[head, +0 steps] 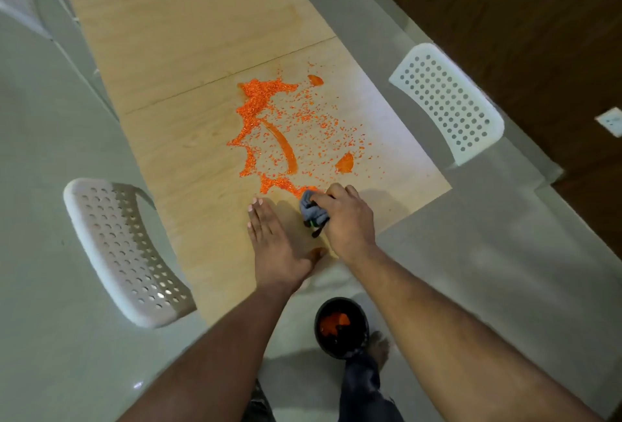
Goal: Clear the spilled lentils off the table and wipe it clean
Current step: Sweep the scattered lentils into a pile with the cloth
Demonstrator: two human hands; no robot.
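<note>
Orange lentils point(262, 101) lie spilled across the near half of the light wooden table point(188, 34), in thick ridges on the left and scattered grains on the right. My right hand point(346, 216) grips a bunched grey cloth point(313, 209) against the table at the near end of the spill. My left hand point(272, 239) lies flat on the table beside the cloth, fingers straight and pointing away from me. On the floor below the table's near edge stands a black bucket point(340, 344) with orange lentils inside.
A white perforated chair point(124, 253) stands at the table's left side and another chair point(451, 101) at its right. A foot point(378, 349) is next to the bucket. The floor is grey tile; a dark wooden wall runs along the right.
</note>
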